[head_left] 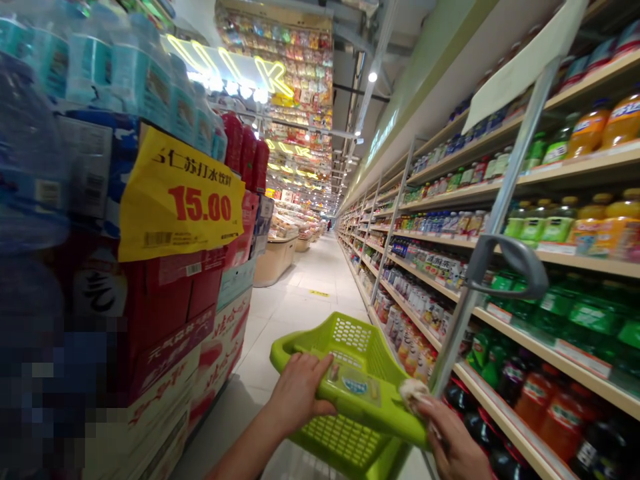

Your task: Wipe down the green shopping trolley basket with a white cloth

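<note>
A lime-green plastic shopping cart (353, 380) with perforated walls stands before me, a label on its handlebar. My left hand (303, 387) is closed over the left part of that handlebar, thumb on the near side. At the right end of the bar, my right hand (450, 427) pinches a crumpled whitish cloth or tissue (414, 392). The cloth lies against the bar. Part of my right hand's fingers is hidden, so I cannot tell how firmly it also touches the cart.
On the left, drink cartons (175, 300) and bottle packs (140, 73) are stacked high behind a yellow price sign (185, 193). Shelves of bottled drinks (575, 307) line the right, with a grey handle (507, 267) jutting out. A tiled aisle (305, 267) runs ahead past display bins (275, 260).
</note>
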Available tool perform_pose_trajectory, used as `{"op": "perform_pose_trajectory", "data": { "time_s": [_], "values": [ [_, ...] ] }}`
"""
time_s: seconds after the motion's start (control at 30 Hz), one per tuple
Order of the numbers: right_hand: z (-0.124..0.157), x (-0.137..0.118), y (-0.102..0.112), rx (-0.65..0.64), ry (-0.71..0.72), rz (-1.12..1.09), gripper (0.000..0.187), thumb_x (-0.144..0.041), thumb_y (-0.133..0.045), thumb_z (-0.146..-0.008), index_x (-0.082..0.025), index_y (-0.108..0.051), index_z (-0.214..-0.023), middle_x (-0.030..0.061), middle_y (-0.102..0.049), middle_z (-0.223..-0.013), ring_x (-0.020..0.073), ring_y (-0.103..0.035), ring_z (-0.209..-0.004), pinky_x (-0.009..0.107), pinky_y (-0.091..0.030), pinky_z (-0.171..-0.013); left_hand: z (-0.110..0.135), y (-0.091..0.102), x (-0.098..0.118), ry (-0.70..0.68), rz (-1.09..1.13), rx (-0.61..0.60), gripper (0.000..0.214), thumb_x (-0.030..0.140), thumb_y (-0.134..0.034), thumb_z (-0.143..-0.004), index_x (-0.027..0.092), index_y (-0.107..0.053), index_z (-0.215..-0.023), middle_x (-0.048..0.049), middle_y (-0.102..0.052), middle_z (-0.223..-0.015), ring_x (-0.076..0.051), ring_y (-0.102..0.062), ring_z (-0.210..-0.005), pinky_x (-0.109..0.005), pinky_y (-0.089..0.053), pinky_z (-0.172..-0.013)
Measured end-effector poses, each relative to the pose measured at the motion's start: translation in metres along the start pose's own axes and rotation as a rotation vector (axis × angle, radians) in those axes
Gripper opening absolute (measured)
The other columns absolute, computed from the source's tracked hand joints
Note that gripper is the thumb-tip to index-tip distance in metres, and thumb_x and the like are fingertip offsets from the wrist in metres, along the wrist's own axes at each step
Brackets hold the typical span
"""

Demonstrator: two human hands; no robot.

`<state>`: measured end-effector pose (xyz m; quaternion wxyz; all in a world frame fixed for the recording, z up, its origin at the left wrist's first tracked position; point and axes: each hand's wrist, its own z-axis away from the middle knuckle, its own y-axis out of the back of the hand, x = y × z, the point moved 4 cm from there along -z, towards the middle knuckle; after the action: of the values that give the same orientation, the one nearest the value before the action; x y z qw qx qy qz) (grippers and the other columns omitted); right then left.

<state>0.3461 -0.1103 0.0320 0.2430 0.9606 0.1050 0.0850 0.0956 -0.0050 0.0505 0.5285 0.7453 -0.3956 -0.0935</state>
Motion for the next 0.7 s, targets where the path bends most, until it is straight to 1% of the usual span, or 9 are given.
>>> {"op": "perform_pose_trajectory", "data": {
  "time_s": [0.07,0.13,0.2,0.33,0.4,0.53,0.6,0.67,0.7],
  "values": [
    [0.013,0.027,0.012,0.060,-0.114,0.115,0.025,-0.030,-0.043,-0.080,-0.020,-0.062,-0.093,0.0041,-0.067,-0.095,0.0195,-0.064,-0.086,0.028,-0.054,-0.071,0.003,-0.002,0.003,0.007,-0.009,0.001,0.073,0.046,-0.069,-0.059,0.023,-0.043,-0.123,-0.0067,-0.058,-0.104,-0.026,-0.049,-0.098,-0.042,-0.032,-0.091],
    [0.019,0.035,0.015,0.125,-0.225,0.174,0.027,-0.032,-0.041,-0.081,-0.018,-0.062,-0.091,0.0054,-0.067,-0.091,0.0198,-0.065,-0.080,0.027,-0.054,-0.065,0.005,-0.004,0.008,0.023,-0.008,0.007,0.075,0.045,-0.070,-0.058,0.023,-0.042,-0.124,-0.0069,-0.058,-0.105,-0.026,-0.049,-0.098,-0.043,-0.031,-0.092],
    [0.017,0.019,0.005,0.116,-0.211,0.113,0.026,-0.029,-0.042,-0.081,-0.018,-0.061,-0.096,0.0049,-0.067,-0.092,0.0184,-0.065,-0.080,0.024,-0.054,-0.064,0.007,-0.007,0.013,0.039,0.003,0.013,0.076,0.044,-0.070,-0.058,0.022,-0.041,-0.124,-0.0073,-0.057,-0.106,-0.027,-0.049,-0.099,-0.044,-0.030,-0.093],
    [0.011,-0.043,-0.028,0.100,0.006,-0.144,0.033,-0.019,-0.036,-0.082,-0.022,-0.059,-0.105,0.0030,-0.064,-0.104,0.0175,-0.060,-0.096,0.025,-0.050,-0.080,0.008,-0.008,0.017,0.070,0.013,0.009,0.075,0.043,-0.069,-0.059,0.022,-0.041,-0.125,-0.0078,-0.057,-0.108,-0.027,-0.048,-0.101,-0.044,-0.027,-0.096],
    [0.013,-0.050,-0.034,0.118,0.005,-0.165,0.037,-0.015,-0.032,-0.082,-0.022,-0.060,-0.106,0.0039,-0.062,-0.107,0.0175,-0.057,-0.102,0.027,-0.048,-0.085,0.010,-0.006,0.015,0.079,0.009,0.005,0.074,0.044,-0.069,-0.059,0.023,-0.042,-0.125,-0.0074,-0.057,-0.108,-0.027,-0.048,-0.101,-0.043,-0.027,-0.096],
    [0.025,0.006,-0.016,0.039,-0.092,-0.048,0.034,-0.019,-0.038,-0.079,-0.020,-0.063,-0.101,0.0059,-0.063,-0.106,0.0187,-0.059,-0.098,0.028,-0.049,-0.083,0.018,-0.002,0.012,0.085,0.023,0.007,0.076,0.046,-0.069,-0.057,0.023,-0.042,-0.125,-0.0070,-0.057,-0.109,-0.026,-0.047,-0.102,-0.041,-0.027,-0.096],
    [0.029,0.038,0.002,0.028,-0.172,0.034,0.030,-0.023,-0.042,-0.076,-0.019,-0.065,-0.093,0.0060,-0.067,-0.095,0.0192,-0.064,-0.085,0.025,-0.054,-0.071,0.024,0.000,0.014,0.094,0.029,0.010,0.077,0.047,-0.069,-0.057,0.023,-0.042,-0.125,-0.0075,-0.056,-0.110,-0.026,-0.047,-0.102,-0.041,-0.026,-0.097],
    [0.028,0.046,0.012,0.039,-0.234,0.066,0.029,-0.024,-0.042,-0.075,-0.018,-0.066,-0.089,0.0063,-0.069,-0.089,0.0195,-0.066,-0.078,0.025,-0.055,-0.064,0.032,0.002,0.016,0.102,0.029,0.018,0.077,0.047,-0.068,-0.057,0.022,-0.042,-0.126,-0.0081,-0.056,-0.110,-0.027,-0.047,-0.102,-0.041,-0.025,-0.097],
    [0.025,0.037,0.012,0.034,-0.228,0.048,0.029,-0.023,-0.041,-0.074,-0.018,-0.066,-0.090,0.0063,-0.068,-0.089,0.0194,-0.066,-0.078,0.025,-0.055,-0.064,0.035,0.003,0.018,0.107,0.027,0.024,0.077,0.047,-0.068,-0.057,0.022,-0.042,-0.126,-0.0083,-0.056,-0.110,-0.027,-0.047,-0.103,-0.042,-0.025,-0.097]
  ]
}}
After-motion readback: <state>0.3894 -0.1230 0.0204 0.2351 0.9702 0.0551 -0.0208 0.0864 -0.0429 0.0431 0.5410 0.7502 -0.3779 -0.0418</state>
